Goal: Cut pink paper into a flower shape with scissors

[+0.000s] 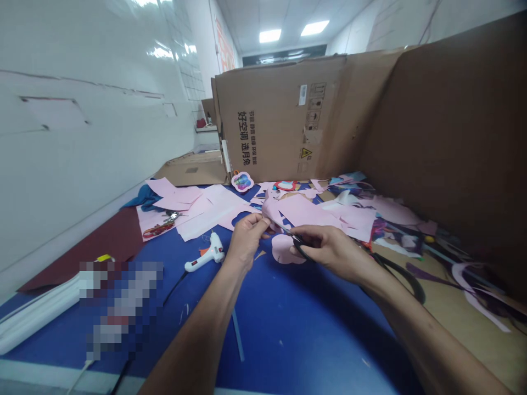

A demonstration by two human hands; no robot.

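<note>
My left hand (246,237) pinches the edge of a pink paper piece (275,214) above the blue work surface (288,318). My right hand (329,249) is closed round the black handles of a pair of scissors (300,245), whose blades point left into that pink paper. A rounded pink cut-out (283,249) lies just under the scissors. Both forearms reach in from the bottom edge.
A white glue gun (208,253) lies left of my left hand, with red-handled scissors (158,229) farther left on pink sheets (206,208). Paper scraps cover the back and right. Tall cardboard walls (288,120) close off the back and right side. A white wall runs along the left.
</note>
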